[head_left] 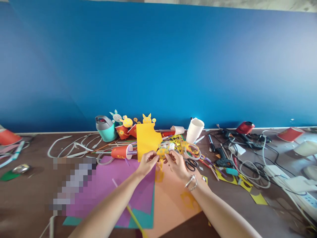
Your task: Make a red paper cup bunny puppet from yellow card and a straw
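Observation:
Between my two hands is a small yellow paper animal face [162, 152] with eyes on it. My left hand [148, 162] pinches its left edge, and my right hand [176, 162] pinches its right edge. Behind it leans a yellow paper sheet [147, 140] with a piece cut from its right side. Beneath my hands lie an orange paper sheet [170, 198] and a purple paper sheet [106, 185]. Black-handled scissors [191, 164] rest just right of my right hand. Yellow cut-out scraps [159, 173] lie on the orange sheet.
Paper-cup animals [126, 122] and a teal tumbler [106, 129] stand at the back. An orange cup [121, 152] lies on its side. White cups [194, 130] stand right of centre. A glue gun [223, 159], cables and a power strip [307, 198] crowd the right side.

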The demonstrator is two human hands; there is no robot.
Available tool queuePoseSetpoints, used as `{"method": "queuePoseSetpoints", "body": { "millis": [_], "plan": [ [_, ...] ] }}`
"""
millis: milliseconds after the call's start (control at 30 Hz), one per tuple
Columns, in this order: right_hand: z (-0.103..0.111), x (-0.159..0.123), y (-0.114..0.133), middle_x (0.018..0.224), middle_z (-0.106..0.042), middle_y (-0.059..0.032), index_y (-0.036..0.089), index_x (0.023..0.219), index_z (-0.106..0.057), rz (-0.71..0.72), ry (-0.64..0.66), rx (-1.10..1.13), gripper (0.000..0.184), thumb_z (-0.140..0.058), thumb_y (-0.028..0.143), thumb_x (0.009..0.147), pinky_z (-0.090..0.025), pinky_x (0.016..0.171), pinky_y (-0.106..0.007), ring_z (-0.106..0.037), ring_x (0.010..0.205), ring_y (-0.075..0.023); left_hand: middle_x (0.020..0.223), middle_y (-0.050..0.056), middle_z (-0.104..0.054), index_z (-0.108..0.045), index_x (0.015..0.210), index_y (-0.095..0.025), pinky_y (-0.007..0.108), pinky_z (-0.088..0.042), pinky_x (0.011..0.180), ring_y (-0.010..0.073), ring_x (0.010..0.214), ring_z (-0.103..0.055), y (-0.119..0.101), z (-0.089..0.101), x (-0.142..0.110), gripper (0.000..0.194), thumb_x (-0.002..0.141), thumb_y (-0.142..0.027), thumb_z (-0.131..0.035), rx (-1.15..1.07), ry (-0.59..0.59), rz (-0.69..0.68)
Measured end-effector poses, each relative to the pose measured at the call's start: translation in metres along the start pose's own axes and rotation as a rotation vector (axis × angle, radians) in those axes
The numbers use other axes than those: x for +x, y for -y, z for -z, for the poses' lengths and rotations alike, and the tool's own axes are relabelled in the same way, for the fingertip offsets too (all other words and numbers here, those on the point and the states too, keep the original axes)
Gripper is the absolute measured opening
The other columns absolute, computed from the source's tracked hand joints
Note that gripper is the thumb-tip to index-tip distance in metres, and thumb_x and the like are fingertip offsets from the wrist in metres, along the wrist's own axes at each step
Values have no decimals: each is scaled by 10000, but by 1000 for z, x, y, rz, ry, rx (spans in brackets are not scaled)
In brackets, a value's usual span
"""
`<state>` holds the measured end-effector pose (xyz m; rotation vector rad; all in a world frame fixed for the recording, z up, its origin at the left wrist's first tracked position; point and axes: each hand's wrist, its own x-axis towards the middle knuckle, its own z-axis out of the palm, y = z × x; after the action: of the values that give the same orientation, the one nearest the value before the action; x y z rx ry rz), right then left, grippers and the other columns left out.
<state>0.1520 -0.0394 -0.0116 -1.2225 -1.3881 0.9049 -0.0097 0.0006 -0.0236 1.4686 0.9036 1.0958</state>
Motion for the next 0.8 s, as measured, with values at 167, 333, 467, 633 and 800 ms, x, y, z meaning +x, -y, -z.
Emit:
{"method": "queuePoseSetpoints", "body": {
  "millis": [167, 333, 467, 633, 800],
  "plan": [
    [1, 0, -5, 656, -607, -12, 205, 775, -474, 7, -46, 32, 292, -484, 477, 883, -450, 501, -239, -617, 588, -156, 593, 0, -509, -543, 608, -162, 233, -373, 570, 117, 586, -469, -7, 2, 0, 377, 828, -465, -510, 155, -81, -81],
    [2, 1, -10, 631, -542, 10, 215, 766, -431, 48, -99, 11, 294, -431, 473, 905, -398, 465, -234, -510, 502, -120, 639, -16, -538, -547, 703, -182, 222, -392, 573, 123, 604, -506, -15, 2, 1, 261, 798, -424, -572, 206, -298, -117],
    [3, 0, -10, 647, -471, 20, 211, 744, -421, 122, -133, -54, 272, -431, 426, 910, -375, 509, -232, -468, 550, -113, 732, 27, -639, -613, 761, -171, 251, -443, 651, 159, 703, -585, -10, 5, 3, 222, 795, -389, -586, 248, -329, -107],
    [3, -1, -7, 694, -503, 6, 202, 748, -430, 133, -79, -114, 246, -422, 378, 920, -399, 584, -240, -514, 627, -126, 814, 48, -678, -644, 841, -161, 252, -458, 693, 163, 761, -620, -4, 7, 4, 233, 818, -381, -568, 243, -332, -112],
    [1, -1, -6, 650, -504, 12, 201, 730, -436, 130, -37, -132, 261, -416, 376, 922, -391, 558, -235, -519, 591, -127, 731, 27, -650, -634, 775, -161, 238, -437, 638, 150, 685, -592, -7, 5, 2, 225, 803, -380, -591, 260, -326, -126]
  ]
}}
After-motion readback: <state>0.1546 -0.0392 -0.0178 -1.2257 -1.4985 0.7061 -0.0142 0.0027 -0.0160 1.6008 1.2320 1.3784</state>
